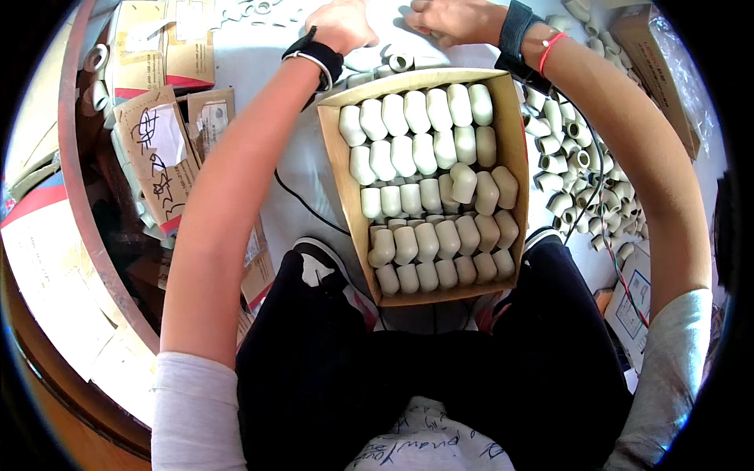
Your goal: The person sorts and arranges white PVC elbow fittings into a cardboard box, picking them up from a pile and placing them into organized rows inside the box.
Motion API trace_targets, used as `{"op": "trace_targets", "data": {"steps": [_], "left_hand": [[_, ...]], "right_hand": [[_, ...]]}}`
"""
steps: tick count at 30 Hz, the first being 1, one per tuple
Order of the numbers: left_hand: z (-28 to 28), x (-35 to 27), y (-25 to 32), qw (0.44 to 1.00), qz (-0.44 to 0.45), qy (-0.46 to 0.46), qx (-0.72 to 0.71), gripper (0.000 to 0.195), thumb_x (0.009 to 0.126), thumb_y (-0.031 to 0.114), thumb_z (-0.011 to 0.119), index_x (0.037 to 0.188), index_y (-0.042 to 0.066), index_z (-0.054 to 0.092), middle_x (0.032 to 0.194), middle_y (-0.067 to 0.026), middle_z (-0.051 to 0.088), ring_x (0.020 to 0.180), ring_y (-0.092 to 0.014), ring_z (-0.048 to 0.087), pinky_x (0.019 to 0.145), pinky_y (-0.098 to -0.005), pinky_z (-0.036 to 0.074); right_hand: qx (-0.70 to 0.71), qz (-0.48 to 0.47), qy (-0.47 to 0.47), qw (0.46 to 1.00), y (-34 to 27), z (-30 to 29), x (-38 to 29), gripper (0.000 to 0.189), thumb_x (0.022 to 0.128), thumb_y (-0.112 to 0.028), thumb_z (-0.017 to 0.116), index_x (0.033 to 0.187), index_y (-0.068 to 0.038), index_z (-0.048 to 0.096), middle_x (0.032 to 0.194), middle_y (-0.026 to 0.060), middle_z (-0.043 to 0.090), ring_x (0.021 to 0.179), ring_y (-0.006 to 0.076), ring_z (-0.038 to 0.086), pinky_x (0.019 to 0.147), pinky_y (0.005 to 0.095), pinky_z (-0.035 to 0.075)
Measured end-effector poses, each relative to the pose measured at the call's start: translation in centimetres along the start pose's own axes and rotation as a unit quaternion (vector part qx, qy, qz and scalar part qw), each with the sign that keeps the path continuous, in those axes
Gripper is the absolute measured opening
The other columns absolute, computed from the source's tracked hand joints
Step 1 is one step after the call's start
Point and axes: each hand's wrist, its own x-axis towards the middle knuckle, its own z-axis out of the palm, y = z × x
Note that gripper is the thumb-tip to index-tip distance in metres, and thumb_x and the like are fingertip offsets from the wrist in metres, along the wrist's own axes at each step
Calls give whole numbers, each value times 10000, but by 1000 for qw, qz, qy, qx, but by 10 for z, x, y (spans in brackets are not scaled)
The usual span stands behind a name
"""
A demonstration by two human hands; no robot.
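Observation:
An opened cardboard box (pixel 521 129) stands between my feet, packed with rows of pale plastic pipe elbow fittings (pixel 436 240). One elbow (pixel 463 182) sits higher and askew over the middle row. Beyond the box's far edge, my left hand (pixel 340 26) reaches to the top of the view, its fingers partly cut off. To its right my right hand (pixel 453 20) bends inward with curled fingers. Both are close to a few loose fittings (pixel 400 62) behind the box. Whether either one grips a fitting is hidden.
A heap of loose elbows (pixel 580 159) spreads right of the box, crossed by a thin cable (pixel 598 176). At left lie cardboard cartons (pixel 156 156) bearing writing, beside a curved reddish rim (pixel 73 147). Another carton (pixel 660 76) stands at upper right, and small fittings (pixel 259 9) lie at the far left.

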Motion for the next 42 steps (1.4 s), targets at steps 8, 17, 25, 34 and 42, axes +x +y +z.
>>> {"op": "trace_targets", "data": {"steps": [8, 17, 25, 34, 42], "left_hand": [[11, -2, -35, 999, -31, 8, -19, 791, 733, 454, 766, 1395, 67, 571, 1172, -163, 718, 1110, -327, 674, 968, -405, 520], [-77, -85, -13, 895, 42, -26, -443, 227, 965, 240, 648, 1084, 69, 738, 873, -48, 709, 762, -94, 623, 646, -258, 489], [-42, -167, 34, 836, 209, -64, -502, 233, 925, 180, 715, 1095, 24, 684, 944, -55, 688, 839, -103, 653, 738, -257, 535], [-15, -194, 51, 780, 47, -243, -575, 292, 924, 137, 716, 1153, -39, 670, 1026, -68, 707, 912, -98, 632, 818, -252, 518], [-13, -199, 59, 677, 42, -158, -718, 258, 1002, 132, 602, 1200, -30, 634, 1004, -49, 692, 894, -92, 629, 765, -243, 519]], "right_hand": [[95, 72, 36, 992, -12, -26, -15, 412, 845, -172, 634, 1218, -39, 520, 1000, 230, 648, 895, 438, 655, 751, 512, 531], [247, 155, 311, 905, -47, -88, -116, 340, 946, -95, 612, 1274, -26, 556, 1123, 81, 586, 931, 153, 599, 792, 295, 503], [386, 168, 216, 881, -176, -70, -151, 299, 954, -103, 581, 1248, -62, 613, 1040, 40, 552, 896, 125, 575, 774, 261, 525], [633, 253, 119, 722, -207, -56, -155, 277, 946, -49, 597, 1223, -38, 591, 1072, 58, 544, 930, 127, 581, 815, 276, 499], [650, 261, 44, 712, -209, -56, -146, 181, 967, -88, 602, 1137, -27, 583, 986, 26, 542, 856, 89, 517, 705, 248, 451]]}}
